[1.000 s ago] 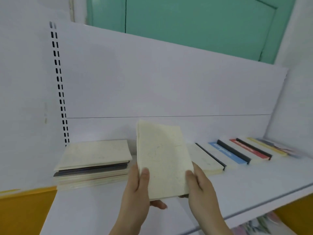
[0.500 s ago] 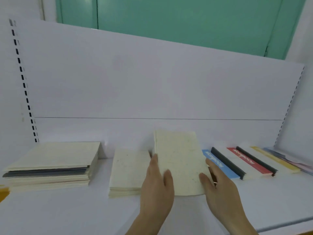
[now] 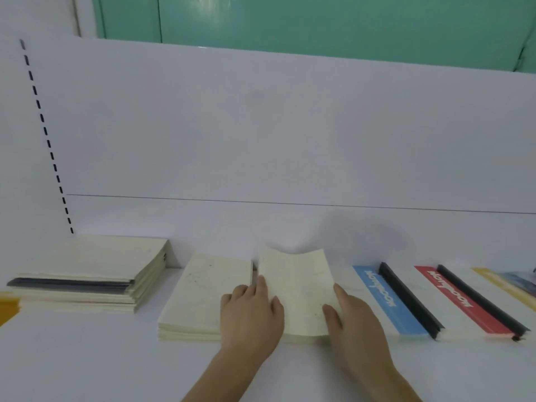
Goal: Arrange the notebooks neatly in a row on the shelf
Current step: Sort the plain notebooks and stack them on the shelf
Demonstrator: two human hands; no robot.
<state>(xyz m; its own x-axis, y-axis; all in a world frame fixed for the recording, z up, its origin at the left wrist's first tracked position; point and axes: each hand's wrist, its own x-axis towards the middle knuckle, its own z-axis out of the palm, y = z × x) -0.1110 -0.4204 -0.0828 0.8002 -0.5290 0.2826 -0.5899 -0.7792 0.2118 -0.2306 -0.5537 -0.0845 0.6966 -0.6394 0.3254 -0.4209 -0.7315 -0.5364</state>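
A cream notebook (image 3: 298, 288) lies on the white shelf (image 3: 87, 358) in the middle, its far edge bowed upward. My left hand (image 3: 249, 317) grips its left edge and my right hand (image 3: 351, 317) grips its right edge. Just to its left sits a short pile of cream notebooks (image 3: 203, 294). To its right runs a row of notebooks: a blue-banded one (image 3: 385, 300), a red-banded one (image 3: 452, 300) and a yellow-edged one (image 3: 499, 282). At far left is a taller stack of notebooks (image 3: 87, 274).
The white back panel (image 3: 261, 134) rises behind the shelf, with a slotted upright (image 3: 46, 134) at left. A yellow surface (image 3: 7, 309) shows at the left edge. Bare shelf lies in front of the notebooks.
The cream notebook was held up in the air near the left stack. It has come down and to the right into the row beside the blue-banded one, and its far edge now bows.
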